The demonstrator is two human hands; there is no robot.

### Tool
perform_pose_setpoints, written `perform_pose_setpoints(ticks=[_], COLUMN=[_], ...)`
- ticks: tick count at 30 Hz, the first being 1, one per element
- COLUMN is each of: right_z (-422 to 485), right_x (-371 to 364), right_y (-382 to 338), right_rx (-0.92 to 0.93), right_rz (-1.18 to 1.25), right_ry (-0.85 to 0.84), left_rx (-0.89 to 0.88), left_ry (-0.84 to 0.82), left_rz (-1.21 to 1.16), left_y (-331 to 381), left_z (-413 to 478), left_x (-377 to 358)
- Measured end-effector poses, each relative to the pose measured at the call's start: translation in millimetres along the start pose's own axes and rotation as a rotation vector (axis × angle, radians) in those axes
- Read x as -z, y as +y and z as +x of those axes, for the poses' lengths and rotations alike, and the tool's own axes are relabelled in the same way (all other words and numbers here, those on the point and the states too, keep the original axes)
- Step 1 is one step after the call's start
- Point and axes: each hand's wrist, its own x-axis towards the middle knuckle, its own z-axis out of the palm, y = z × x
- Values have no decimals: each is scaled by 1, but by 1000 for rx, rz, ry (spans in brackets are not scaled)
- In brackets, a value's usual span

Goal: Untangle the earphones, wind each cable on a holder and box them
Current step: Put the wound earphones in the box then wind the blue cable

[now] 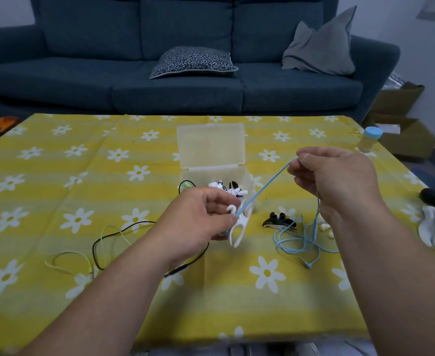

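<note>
Blue earphone cable (265,187) ran in one straight, tight line between the two hands, rising from the near left to the far right above the yellow table (83,191). At its low end the left hand (198,224) gripped the white holder (238,227), the fingers curled around its upper part. The cable met the holder close to the thumb, and I could not tell how many turns were on it. At the high end the right hand (334,176) pinched the cable between thumb and forefinger. From this hand the rest of the cable dropped to the table and lay in loose loops at the near right, ending in the jack plug (306,264). All the free length was therefore on the right hand's side, so I judged that this hand should feed the winding. The open box (211,150) stood just behind the left hand.
</note>
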Motion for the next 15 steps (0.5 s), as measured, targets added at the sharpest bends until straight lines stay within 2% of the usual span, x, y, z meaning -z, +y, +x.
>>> perform_pose_setpoints(ticks=[5, 9, 15], right_z=[0, 3, 9], right_x=[3, 3, -2], right_y=[0, 3, 17], right_rx=[5, -5, -56], right_rz=[11, 17, -25], right_ry=[2, -9, -36], left_rx=[-21, -35, -86], left_ry=[24, -27, -25], left_rz=[-27, -68, -277], left_y=[3, 7, 14], left_z=[-2, -6, -10], left_x=[-1, -1, -2])
